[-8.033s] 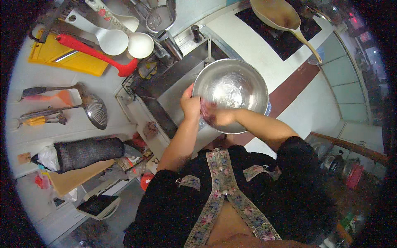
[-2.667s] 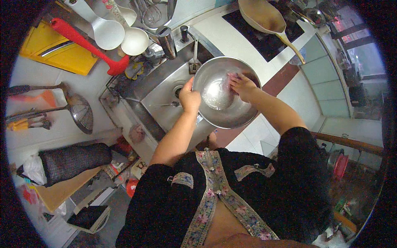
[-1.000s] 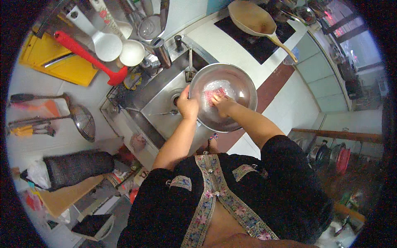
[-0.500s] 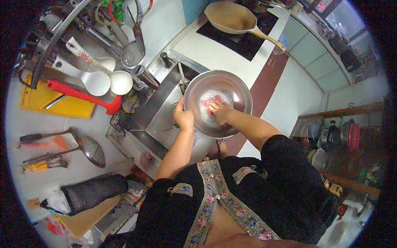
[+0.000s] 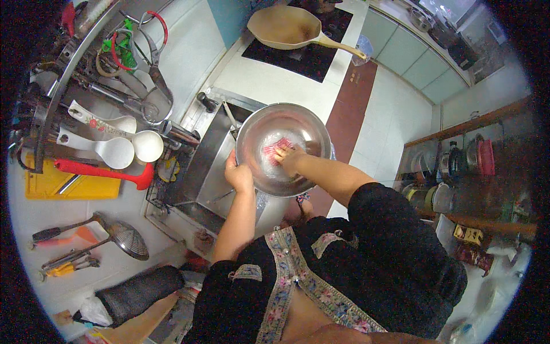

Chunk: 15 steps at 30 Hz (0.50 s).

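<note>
A wide stainless steel bowl (image 5: pixel 315 135) is held at the edge of the sink (image 5: pixel 215 155), its inside facing up. My left hand (image 5: pixel 239 175) is closed on the bowl's left rim, thumb near the edge. Inside the bowl, my right hand (image 5: pixel 291 159) presses its fingers onto a red-and-white checked cloth (image 5: pixel 277 147) against the shiny bottom. The palm side of that hand and part of the cloth are hidden.
Beyond the bowl, a cream frying pan (image 5: pixel 283 27) sits on a black cooktop (image 5: pixel 321 57). On the left wall hang white ladles (image 5: pixel 117 152), a red-handled tool (image 5: pixel 106 171), a yellow grater (image 5: pixel 69 183) and a skimmer (image 5: pixel 129 238). Shelves with dishes (image 5: pixel 458 166) stand at right.
My view has turned a little, so the surroundings sit differently in the picture. My left hand stays on the bowl's rim and my right hand stays on the cloth inside it.
</note>
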{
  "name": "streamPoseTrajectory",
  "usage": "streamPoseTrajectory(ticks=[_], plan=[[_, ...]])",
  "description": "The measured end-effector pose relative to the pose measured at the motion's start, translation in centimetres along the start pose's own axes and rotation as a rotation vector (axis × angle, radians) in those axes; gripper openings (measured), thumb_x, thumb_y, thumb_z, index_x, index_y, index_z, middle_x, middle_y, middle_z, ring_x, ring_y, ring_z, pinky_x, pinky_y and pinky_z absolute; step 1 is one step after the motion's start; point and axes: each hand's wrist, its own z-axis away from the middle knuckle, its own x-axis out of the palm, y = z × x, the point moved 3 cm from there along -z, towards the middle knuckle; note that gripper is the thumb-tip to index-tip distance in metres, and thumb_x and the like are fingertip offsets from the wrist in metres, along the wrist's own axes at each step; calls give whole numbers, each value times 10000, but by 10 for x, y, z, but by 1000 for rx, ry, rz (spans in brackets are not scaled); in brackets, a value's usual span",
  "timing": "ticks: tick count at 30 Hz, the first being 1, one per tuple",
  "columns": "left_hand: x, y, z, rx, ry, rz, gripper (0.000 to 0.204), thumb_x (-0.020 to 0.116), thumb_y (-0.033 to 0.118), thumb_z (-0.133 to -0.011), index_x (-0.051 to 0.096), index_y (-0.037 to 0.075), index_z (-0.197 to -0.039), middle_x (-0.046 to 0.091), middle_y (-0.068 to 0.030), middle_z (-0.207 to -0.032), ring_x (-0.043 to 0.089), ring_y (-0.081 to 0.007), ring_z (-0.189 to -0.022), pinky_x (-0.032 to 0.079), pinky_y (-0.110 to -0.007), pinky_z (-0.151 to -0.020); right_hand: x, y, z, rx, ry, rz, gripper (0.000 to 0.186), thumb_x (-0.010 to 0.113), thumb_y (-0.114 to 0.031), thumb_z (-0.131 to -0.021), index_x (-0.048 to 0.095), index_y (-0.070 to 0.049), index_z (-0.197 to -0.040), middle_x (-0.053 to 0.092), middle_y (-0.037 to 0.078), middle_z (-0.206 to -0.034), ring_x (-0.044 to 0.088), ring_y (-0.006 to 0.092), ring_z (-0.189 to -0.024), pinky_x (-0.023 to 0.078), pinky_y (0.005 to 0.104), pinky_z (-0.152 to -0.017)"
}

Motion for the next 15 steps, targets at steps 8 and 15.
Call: streamPoseTrajectory(ticks=[8,15], plan=[[3,9,-3,55,-44,-61,485,530,-121,-739,605,-57,-1214,661,-137,-1144,636,-218,-1010,471,-316,-932,29,-4,5,-340,31,172,715,696,-270,-749,443,-235,-1416,275,59,-1550,250,295,-1434,276,593,-1070],[7,10,-1,15,-78,-30,441,555,-113,-761,608,-65,-1196,662,-137,-1133,636,-215,-1000,487,-308,-899,12,-16,-31,-202,231,83,729,700,-253,-760,428,-166,-1431,165,65,-1592,156,266,-1470,221,586,-1115]])
